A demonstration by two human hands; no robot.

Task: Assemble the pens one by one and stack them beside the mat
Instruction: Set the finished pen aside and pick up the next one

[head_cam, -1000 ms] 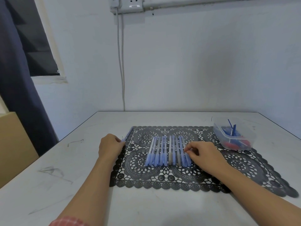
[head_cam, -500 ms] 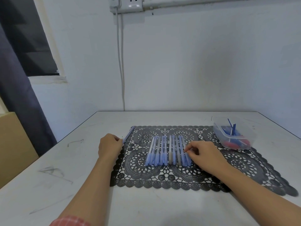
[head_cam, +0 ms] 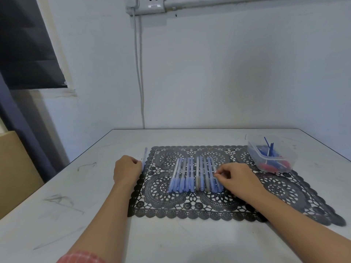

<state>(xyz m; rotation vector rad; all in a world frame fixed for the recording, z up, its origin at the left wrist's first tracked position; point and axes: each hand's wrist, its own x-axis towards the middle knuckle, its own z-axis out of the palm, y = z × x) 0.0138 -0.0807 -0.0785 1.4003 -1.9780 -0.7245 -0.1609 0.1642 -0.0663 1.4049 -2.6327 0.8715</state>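
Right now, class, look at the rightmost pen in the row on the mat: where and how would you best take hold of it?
I would pinch the rightmost pen at its clear barrel's middle, coming from above and the right. Its left flank lies tight against the row of pens, while its right side is free; the right hand has its fingertips there.

You face a pale wall [head_cam: 228,73]; socket [head_cam: 150,5] up top, cable [head_cam: 139,73] dropping behind your scuffed white tabletop [head_cam: 57,186]. Dark window [head_cam: 24,44] and curtain [head_cam: 19,120] at your left.
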